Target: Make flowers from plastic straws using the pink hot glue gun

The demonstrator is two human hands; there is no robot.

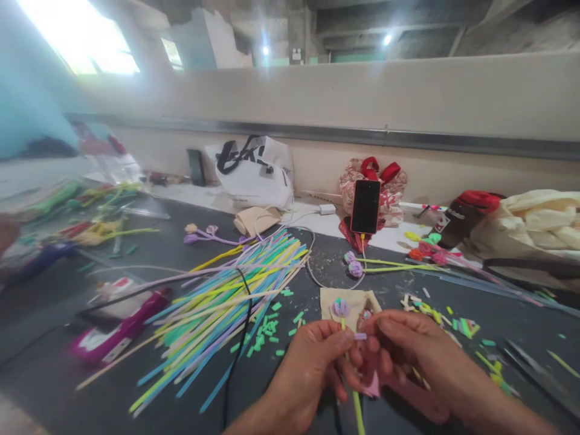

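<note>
My left hand [317, 356] pinches the yellow-green stem [357, 405] of a small flower, whose purple and teal head [341, 307] stands above my fingers. A short purple piece [360, 336] juts from beside my left thumb towards my right hand. My right hand [414, 344] is curled close by, its fingertips bunched near that piece; what they grip, if anything, is hidden. Beneath my right hand lies a pink glue gun [419, 400], partly covered. A sheet of brown cardboard [328, 296] lies behind the hands.
Many coloured fuzzy stems [235, 302] spread to the left, with green snippets [267, 329] beside them. A magenta tool [118, 329] lies farther left. A phone [366, 206] leans upright at the back. Purple flowers [356, 269], a bottle [462, 220] and tweezers [534, 365] are rightward.
</note>
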